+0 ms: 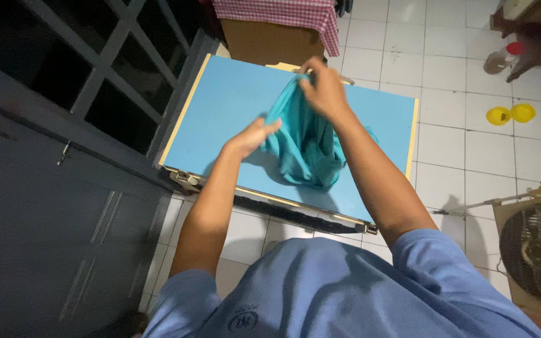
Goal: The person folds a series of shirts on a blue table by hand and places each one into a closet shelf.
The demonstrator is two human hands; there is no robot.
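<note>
A teal cloth garment (pixel 302 147) hangs bunched over a light blue tabletop (pixel 220 119). My right hand (pixel 322 87) grips its upper end and lifts it above the table's far side. My left hand (pixel 252 136) is at the garment's left edge, fingers stretched out flat against the fabric; whether it pinches the cloth I cannot tell. The lower part of the garment rests crumpled on the table near the front edge.
A dark grey door and window frame (pixel 64 125) stand at the left. Behind the table is a box under a red checked cloth (pixel 277 15). On the white tiled floor lie two yellow round lids (pixel 510 114); a fan (pixel 536 247) stands at the right.
</note>
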